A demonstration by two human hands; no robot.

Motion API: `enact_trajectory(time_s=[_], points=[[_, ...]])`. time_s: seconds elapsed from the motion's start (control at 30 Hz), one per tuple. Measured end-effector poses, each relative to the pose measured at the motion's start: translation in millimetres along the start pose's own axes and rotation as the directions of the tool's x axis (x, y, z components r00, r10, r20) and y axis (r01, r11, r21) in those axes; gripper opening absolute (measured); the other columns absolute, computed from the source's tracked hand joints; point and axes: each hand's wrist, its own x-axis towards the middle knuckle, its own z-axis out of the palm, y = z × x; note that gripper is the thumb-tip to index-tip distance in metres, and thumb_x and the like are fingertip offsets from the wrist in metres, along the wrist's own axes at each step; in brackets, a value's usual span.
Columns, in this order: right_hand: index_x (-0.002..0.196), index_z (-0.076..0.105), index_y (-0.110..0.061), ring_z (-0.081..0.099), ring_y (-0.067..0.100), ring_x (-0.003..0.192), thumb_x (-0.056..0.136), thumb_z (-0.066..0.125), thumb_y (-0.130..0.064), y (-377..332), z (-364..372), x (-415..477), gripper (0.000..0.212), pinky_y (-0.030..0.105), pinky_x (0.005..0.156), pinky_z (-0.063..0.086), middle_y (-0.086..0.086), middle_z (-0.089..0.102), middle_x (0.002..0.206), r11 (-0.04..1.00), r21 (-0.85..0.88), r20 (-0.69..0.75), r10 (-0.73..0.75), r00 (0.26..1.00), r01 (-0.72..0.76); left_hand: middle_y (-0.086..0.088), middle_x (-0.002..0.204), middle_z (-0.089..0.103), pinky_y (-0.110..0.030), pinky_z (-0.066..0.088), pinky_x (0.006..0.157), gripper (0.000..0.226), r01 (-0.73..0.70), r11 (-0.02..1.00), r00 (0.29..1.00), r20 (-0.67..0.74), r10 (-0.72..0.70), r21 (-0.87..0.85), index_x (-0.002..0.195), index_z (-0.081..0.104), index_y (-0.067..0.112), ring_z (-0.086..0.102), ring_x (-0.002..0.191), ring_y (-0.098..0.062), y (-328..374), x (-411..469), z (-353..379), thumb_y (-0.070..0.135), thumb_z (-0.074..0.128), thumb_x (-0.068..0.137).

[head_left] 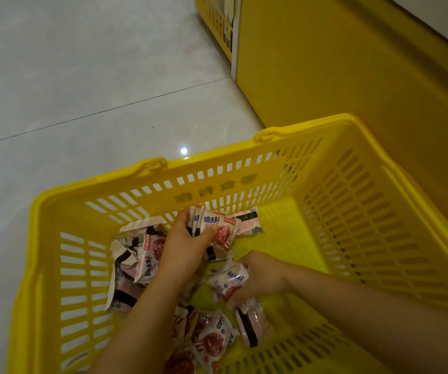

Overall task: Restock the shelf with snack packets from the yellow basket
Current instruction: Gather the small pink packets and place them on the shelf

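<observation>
- The left hand (187,241) is curled round a fanned bunch of packets (217,228), thumb clamped across their fronts, probably so that several go up to the shelf in one trip.
- The right hand (262,278) is down among the loose stock, fingers closed on a single packet (229,282), seemingly to add it to the bunch.
- Both hands are inside the yellow basket (244,182), which stands on the tiled floor (82,76). Its handles are folded down along the rim, so the mouth is open for reaching.
- The remaining snack packets (142,255) lie jumbled on the left and near parts of the basket bottom; the far right part is bare.
- A yellow panel (325,76), likely the shelf unit's base, rises just beside the basket on the right. The shelf boards themselves are out of view.
- A slotted yellow rack (217,20) sits far off.
- Nothing blocks the lift but the basket walls.
</observation>
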Motion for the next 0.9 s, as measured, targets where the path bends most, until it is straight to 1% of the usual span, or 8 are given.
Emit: enact_trajectory(time_s=[0.1,0.2,0.33,0.47,0.6,0.67,0.73,0.9], points=[[0.095,0.069,-0.007,0.072,0.019,0.083,0.069,0.085,-0.020,14.7,-22.5,-17.1,0.033,0.030,0.073,0.059,0.004,0.074,0.091,0.948,0.317,-0.132,0.058,0.990,-0.014,0.015,0.100,0.065,-0.004,0.046,0.056,0.036,-0.005,1.000,1.000,0.003,0.005,0.003,0.119,0.052,0.031,0.061,0.079,0.014,-0.2,0.3,0.2,0.024,0.069,0.088],[0.098,0.068,0.002,0.073,0.024,0.074,0.075,0.078,-0.009,25.6,-21.9,-32.4,0.027,0.036,0.060,0.061,0.011,0.075,0.086,0.722,0.687,-0.300,0.186,0.936,0.076,0.017,0.096,0.065,-0.003,0.045,0.056,0.034,-0.012,1.000,1.000,-0.011,0.012,-0.006,0.116,0.052,0.030,0.061,0.075,0.015,0.1,0.8,1.2,0.022,0.069,0.088],[0.098,0.066,0.001,0.072,0.024,0.071,0.079,0.075,-0.016,34.7,-6.4,-39.2,0.027,0.038,0.066,0.060,0.016,0.074,0.089,0.632,0.768,-0.132,0.314,0.940,-0.103,0.016,0.099,0.064,-0.007,0.046,0.057,0.034,-0.009,1.000,1.000,-0.013,0.009,0.022,0.115,0.050,0.033,0.062,0.079,0.010,1.4,-0.3,0.8,0.025,0.068,0.088],[0.101,0.062,-0.016,0.069,0.018,0.077,0.084,0.071,-0.032,33.4,-24.5,-46.2,0.024,0.030,0.063,0.056,0.005,0.074,0.093,0.861,0.337,0.184,0.336,0.924,-0.380,0.017,0.097,0.064,-0.010,0.046,0.062,0.032,-0.011,0.999,1.000,-0.005,0.011,0.030,0.112,0.050,0.036,0.063,0.078,0.010,1.3,-0.6,0.7,0.026,0.068,0.088],[0.118,0.059,-0.013,0.066,0.024,0.100,0.093,0.059,-0.033,20.9,-55.2,-44.2,0.033,0.037,0.082,0.056,0.007,0.069,0.112,0.919,-0.309,0.169,0.309,0.936,-0.247,0.016,0.098,0.065,-0.009,0.049,0.058,0.035,-0.007,1.000,1.000,0.004,0.007,0.012,0.116,0.050,0.034,0.063,0.077,0.012,0.8,-0.8,1.3,0.025,0.068,0.088],[0.124,0.056,-0.011,0.055,0.028,0.116,0.091,0.061,-0.031,13.5,-58.3,-42.9,0.039,0.038,0.093,0.049,0.012,0.059,0.125,0.740,-0.671,0.149,0.194,0.970,-0.044,0.017,0.098,0.064,-0.009,0.048,0.060,0.034,-0.008,1.000,1.000,0.007,0.008,0.018,0.115,0.050,0.035,0.063,0.077,0.010,0.7,-0.8,1.8,0.026,0.069,0.088],[0.130,0.052,-0.013,0.039,0.029,0.128,0.091,0.060,-0.028,4.9,-51.6,-42.2,0.042,0.041,0.097,0.042,0.012,0.043,0.138,0.401,-0.908,0.136,0.008,0.991,0.121,0.016,0.098,0.065,-0.010,0.048,0.063,0.033,-0.009,1.000,1.000,0.009,0.009,0.019,0.113,0.050,0.035,0.064,0.078,0.009,0.3,-0.3,2.2,0.025,0.069,0.088],[0.145,0.036,-0.014,-0.006,0.030,0.148,0.095,0.051,-0.034,-1.1,-22.9,-18.5,0.056,0.054,0.117,0.011,0.006,0.000,0.162,-0.075,-0.941,0.335,-0.058,0.940,0.331,0.012,0.101,0.066,-0.020,0.052,0.069,0.035,0.003,1.000,1.000,-0.005,-0.003,0.015,0.117,0.052,0.031,0.066,0.087,-0.003,-0.2,-0.2,2.7,0.026,0.069,0.088]])
